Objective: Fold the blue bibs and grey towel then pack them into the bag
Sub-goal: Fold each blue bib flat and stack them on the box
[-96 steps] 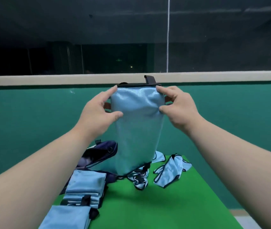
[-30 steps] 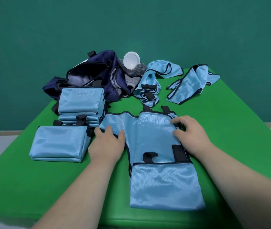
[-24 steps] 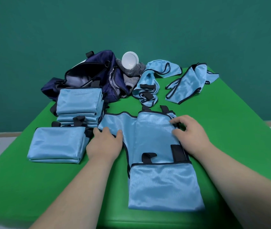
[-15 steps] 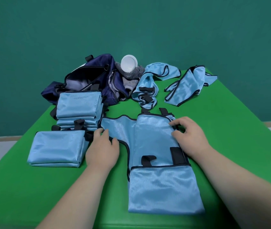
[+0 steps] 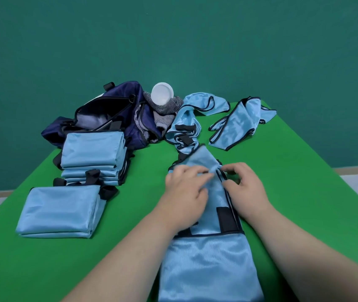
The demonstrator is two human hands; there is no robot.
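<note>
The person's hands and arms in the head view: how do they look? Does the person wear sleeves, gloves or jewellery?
The left hand and the right hand are bare: no gloves, and no ring shows on the fingers in view. The left forearm and the right forearm are bare too, with no sleeve, watch or bracelet up to the picture's edge. The left hand is slightly blurred.

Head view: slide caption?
Left hand and right hand fold a blue bib on the green table beside folded bibs and the open navy bag.
</note>
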